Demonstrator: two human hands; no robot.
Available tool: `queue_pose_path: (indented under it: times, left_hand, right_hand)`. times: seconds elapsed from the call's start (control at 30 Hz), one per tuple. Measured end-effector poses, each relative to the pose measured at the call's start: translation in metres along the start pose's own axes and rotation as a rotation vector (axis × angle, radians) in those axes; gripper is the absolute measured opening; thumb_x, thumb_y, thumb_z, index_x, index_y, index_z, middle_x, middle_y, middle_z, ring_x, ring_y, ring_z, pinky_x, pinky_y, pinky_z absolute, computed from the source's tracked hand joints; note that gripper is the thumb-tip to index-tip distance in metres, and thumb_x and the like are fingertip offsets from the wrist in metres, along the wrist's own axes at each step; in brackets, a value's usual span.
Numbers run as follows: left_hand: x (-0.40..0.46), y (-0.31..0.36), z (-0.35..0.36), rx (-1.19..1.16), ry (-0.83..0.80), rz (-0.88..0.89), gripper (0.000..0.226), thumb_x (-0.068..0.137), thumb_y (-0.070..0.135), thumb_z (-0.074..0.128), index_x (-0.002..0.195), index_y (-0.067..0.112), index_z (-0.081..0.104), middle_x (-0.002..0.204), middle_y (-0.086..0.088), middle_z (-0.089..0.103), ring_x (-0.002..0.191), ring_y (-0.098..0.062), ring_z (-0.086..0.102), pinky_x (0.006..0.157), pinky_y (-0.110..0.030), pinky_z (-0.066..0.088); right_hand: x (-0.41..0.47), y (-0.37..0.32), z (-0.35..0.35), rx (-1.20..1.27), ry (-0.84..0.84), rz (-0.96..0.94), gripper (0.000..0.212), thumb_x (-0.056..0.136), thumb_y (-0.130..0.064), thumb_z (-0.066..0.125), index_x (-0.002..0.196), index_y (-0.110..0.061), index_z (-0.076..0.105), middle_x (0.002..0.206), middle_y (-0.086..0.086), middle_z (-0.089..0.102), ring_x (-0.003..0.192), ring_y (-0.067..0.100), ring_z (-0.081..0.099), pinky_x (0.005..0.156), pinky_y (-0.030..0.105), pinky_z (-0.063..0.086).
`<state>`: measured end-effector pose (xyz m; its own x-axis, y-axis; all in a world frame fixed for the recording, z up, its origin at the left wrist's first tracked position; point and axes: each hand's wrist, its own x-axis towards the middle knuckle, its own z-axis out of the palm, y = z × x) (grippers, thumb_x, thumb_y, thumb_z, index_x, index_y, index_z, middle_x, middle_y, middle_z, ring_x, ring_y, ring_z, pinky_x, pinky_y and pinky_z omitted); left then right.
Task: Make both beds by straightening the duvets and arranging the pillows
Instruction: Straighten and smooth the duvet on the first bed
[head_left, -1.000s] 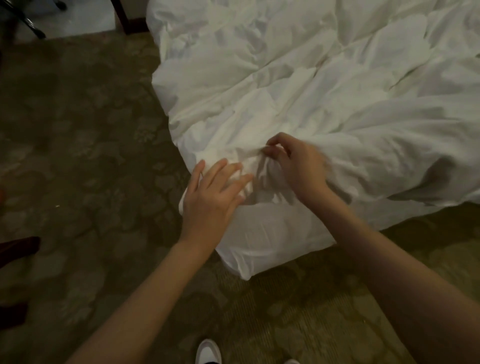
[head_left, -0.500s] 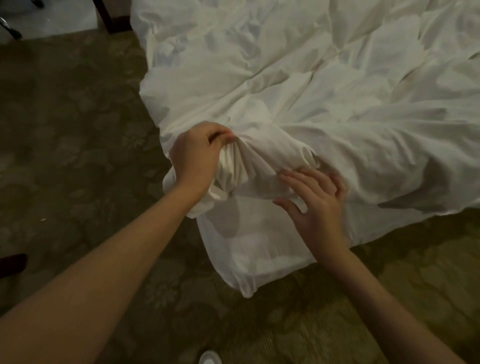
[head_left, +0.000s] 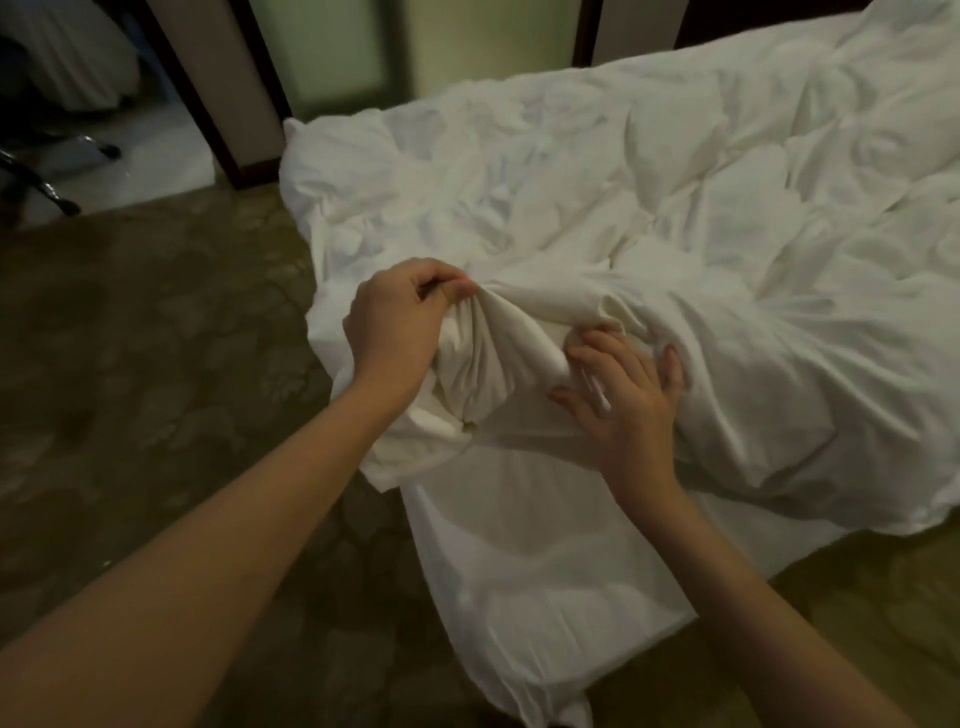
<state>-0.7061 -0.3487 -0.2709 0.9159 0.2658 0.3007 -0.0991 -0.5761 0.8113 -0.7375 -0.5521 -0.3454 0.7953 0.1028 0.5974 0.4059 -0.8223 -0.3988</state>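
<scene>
A rumpled white duvet covers the bed and spills over its near corner. My left hand grips a bunched fold of the duvet at that corner, fingers curled round the fabric. Just to its right, my right hand rests on the duvet with fingers spread, pressing the cloth. Below both hands the white bed sheet hangs down to the carpet. No pillow is in view.
Patterned olive carpet lies left of and in front of the bed. A dark door frame and pale wall panels stand behind. A chair base with castors sits on a light floor at the far left.
My left hand went from lying flat on the corner to gripping a bunch of duvet. My right hand let go of its pinch and now presses flat. The view has tilted up.
</scene>
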Motion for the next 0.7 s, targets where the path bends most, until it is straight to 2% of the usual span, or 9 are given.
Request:
queue_pose_path:
  times: [0.1, 0.17, 0.23, 0.27, 0.33, 0.4, 0.47, 0.6, 0.7]
  left_hand:
    - [0.034, 0.002, 0.011, -0.020, 0.010, -0.010, 0.016, 0.082, 0.029, 0.070, 0.073, 0.041, 0.065, 0.085, 0.010, 0.070, 0.087, -0.015, 0.065, 0.084, -0.046, 0.051]
    - [0.057, 0.006, 0.017, -0.016, 0.019, -0.005, 0.010, 0.082, 0.026, 0.070, 0.076, 0.034, 0.068, 0.085, 0.010, 0.070, 0.087, -0.014, 0.065, 0.084, -0.043, 0.051]
    - [0.076, 0.010, 0.025, 0.029, 0.011, 0.027, 0.004, 0.085, 0.026, 0.068, 0.084, 0.026, 0.072, 0.091, 0.007, 0.070, 0.090, -0.014, 0.063, 0.085, -0.039, 0.050]
    - [0.082, 0.012, 0.026, 0.072, 0.018, 0.061, 0.007, 0.087, 0.025, 0.066, 0.089, 0.023, 0.072, 0.096, 0.006, 0.069, 0.093, -0.014, 0.062, 0.087, -0.036, 0.049]
    - [0.091, 0.019, 0.027, 0.127, 0.024, 0.160, 0.011, 0.087, 0.021, 0.065, 0.096, 0.020, 0.072, 0.104, 0.003, 0.067, 0.100, -0.014, 0.059, 0.091, -0.031, 0.046]
    - [0.093, 0.026, 0.025, 0.121, -0.013, 0.271, 0.015, 0.083, 0.021, 0.066, 0.097, 0.017, 0.071, 0.105, -0.002, 0.066, 0.101, -0.017, 0.058, 0.093, -0.030, 0.043]
    - [0.090, 0.030, 0.020, 0.105, -0.088, 0.344, 0.024, 0.081, 0.031, 0.064, 0.096, 0.014, 0.073, 0.103, -0.005, 0.067, 0.099, -0.017, 0.059, 0.091, -0.032, 0.044]
    - [0.087, 0.038, 0.012, 0.110, -0.226, 0.441, 0.040, 0.076, 0.044, 0.062, 0.101, 0.016, 0.073, 0.103, -0.002, 0.069, 0.097, -0.016, 0.060, 0.085, -0.039, 0.049]
    - [0.091, 0.058, 0.004, 0.125, -0.229, 0.502, 0.051, 0.073, 0.054, 0.064, 0.107, 0.016, 0.072, 0.108, 0.000, 0.070, 0.100, -0.013, 0.061, 0.095, -0.040, 0.046]
  right_hand:
    - [0.033, 0.012, 0.010, 0.077, 0.014, 0.018, 0.013, 0.083, -0.025, 0.061, 0.088, -0.014, 0.066, 0.112, -0.002, 0.068, 0.116, 0.010, 0.052, 0.109, 0.042, 0.019]
    - [0.060, 0.015, 0.012, 0.157, 0.012, 0.055, 0.011, 0.083, -0.017, 0.058, 0.086, -0.011, 0.067, 0.100, 0.001, 0.071, 0.104, 0.010, 0.055, 0.106, 0.040, 0.028]
    - [0.081, 0.017, 0.007, 0.208, -0.006, 0.094, 0.008, 0.082, -0.013, 0.059, 0.084, -0.008, 0.066, 0.083, 0.004, 0.070, 0.086, 0.013, 0.054, 0.095, 0.040, 0.042]
    - [0.091, 0.015, 0.003, 0.223, -0.015, 0.113, 0.009, 0.082, -0.015, 0.060, 0.081, -0.008, 0.065, 0.077, 0.005, 0.068, 0.079, 0.015, 0.053, 0.086, 0.036, 0.046]
    - [0.109, 0.009, -0.006, 0.234, -0.063, 0.193, 0.013, 0.085, -0.023, 0.062, 0.081, -0.010, 0.063, 0.072, 0.006, 0.065, 0.073, 0.017, 0.053, 0.070, 0.030, 0.039]
    - [0.127, 0.003, -0.013, 0.234, -0.110, 0.262, 0.011, 0.088, -0.022, 0.064, 0.084, -0.012, 0.061, 0.070, 0.007, 0.065, 0.071, 0.021, 0.055, 0.067, 0.035, 0.037]
    - [0.145, -0.005, -0.022, 0.266, -0.117, 0.289, 0.009, 0.089, -0.019, 0.064, 0.086, -0.012, 0.059, 0.065, 0.008, 0.063, 0.066, 0.026, 0.056, 0.066, 0.040, 0.041]
    - [0.182, -0.016, -0.043, 0.382, -0.058, 0.367, 0.018, 0.089, -0.011, 0.062, 0.081, -0.021, 0.050, 0.051, -0.008, 0.049, 0.051, 0.011, 0.039, 0.058, 0.033, 0.033]
    - [0.208, -0.028, -0.064, 0.452, -0.009, 0.389, 0.021, 0.088, -0.010, 0.064, 0.077, -0.020, 0.049, 0.047, -0.012, 0.046, 0.046, 0.005, 0.037, 0.052, 0.022, 0.028]
